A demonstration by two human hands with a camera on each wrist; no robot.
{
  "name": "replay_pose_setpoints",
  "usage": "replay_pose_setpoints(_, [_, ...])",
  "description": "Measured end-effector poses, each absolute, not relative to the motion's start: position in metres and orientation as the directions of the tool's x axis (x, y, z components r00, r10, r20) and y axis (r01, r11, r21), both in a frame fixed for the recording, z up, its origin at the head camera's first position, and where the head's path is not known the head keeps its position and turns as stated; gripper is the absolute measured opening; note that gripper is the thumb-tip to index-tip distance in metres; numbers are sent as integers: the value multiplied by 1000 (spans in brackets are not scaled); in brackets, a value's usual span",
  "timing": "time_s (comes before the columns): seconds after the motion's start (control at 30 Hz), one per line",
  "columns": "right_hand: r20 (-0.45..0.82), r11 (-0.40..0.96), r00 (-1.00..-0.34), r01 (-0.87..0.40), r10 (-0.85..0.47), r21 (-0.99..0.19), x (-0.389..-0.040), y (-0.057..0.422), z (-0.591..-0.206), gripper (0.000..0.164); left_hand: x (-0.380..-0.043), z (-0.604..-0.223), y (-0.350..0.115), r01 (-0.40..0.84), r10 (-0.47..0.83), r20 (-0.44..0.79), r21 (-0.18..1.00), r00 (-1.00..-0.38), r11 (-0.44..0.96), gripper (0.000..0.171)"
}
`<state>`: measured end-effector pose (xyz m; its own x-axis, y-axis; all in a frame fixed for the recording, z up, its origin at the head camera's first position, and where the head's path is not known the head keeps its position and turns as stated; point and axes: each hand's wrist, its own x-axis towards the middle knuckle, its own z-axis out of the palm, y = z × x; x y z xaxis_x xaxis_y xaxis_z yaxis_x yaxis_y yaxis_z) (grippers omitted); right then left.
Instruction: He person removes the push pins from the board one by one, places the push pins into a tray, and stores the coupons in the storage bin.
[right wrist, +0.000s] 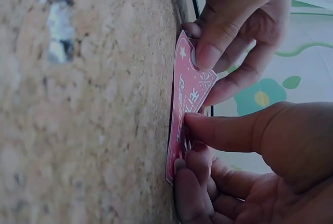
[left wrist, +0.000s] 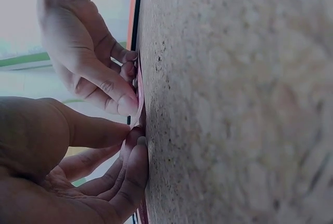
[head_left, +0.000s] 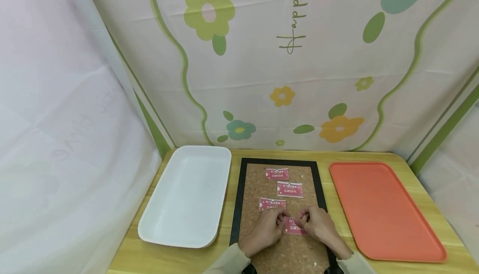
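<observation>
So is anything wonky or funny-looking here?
Yes, a bit. The cards on the board zigzag left and right instead of lining up. The lowest card, pinched by the left hand and right hand, looks bent. And the word on the cloth runs sideways.

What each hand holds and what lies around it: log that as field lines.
left hand: pinches the lowest card
right hand: pinches the same card
board: cork, black-framed, under the hands
other cards: three, pink, farther up the board
left of board: white tray
right of board: orange tray
</observation>
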<state>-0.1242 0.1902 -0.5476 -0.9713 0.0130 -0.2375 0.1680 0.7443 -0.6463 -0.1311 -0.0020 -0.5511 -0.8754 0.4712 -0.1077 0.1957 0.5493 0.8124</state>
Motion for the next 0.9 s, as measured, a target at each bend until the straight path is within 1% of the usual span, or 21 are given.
replay_pose_setpoints(0.23, [-253, 738, -968, 172, 2, -652, -123, 191, -551, 17, -129, -553, -2, 173, 467, -117, 829, -877, 532, 13])
replay_pose_setpoints(0.43, [-249, 732, -968, 163, -10, -661, -121, 191, -549, 15, -128, -555, -3, 189, 468, -82, 844, -880, 502, 17])
replay_pose_setpoints(0.9, [-244, 706, -970, 162, -17, -690, -124, 192, -550, 15, -130, -555, -2, 217, 456, -38, 843, -889, 493, 16])
